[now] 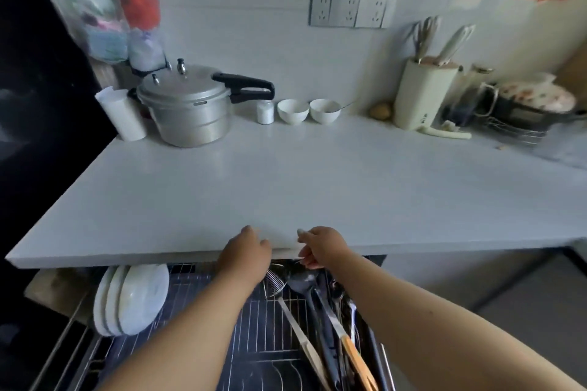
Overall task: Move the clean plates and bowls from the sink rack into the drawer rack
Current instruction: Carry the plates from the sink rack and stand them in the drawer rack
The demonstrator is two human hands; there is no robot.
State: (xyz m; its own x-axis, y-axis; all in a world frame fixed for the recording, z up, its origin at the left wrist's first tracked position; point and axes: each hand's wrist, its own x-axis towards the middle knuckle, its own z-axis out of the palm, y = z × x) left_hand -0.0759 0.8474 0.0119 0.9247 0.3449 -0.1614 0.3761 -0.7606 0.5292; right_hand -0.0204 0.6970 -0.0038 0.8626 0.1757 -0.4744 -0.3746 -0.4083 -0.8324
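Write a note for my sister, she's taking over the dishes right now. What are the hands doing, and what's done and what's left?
Left hand: at the counter edge above the open drawer rack, holding nothing visible.
Right hand: beside it, fingers curled; whether it pinches anything can't be told.
Done: a few plates stand on edge in the rack's left side. Utensils lie on its right.
Elsewhere: two bowls sit on the counter by the pressure cooker; one has a spoon in it, so they may not be clean.
Left: the sink rack isn't visible here, so check it for remaining plates and bowls.
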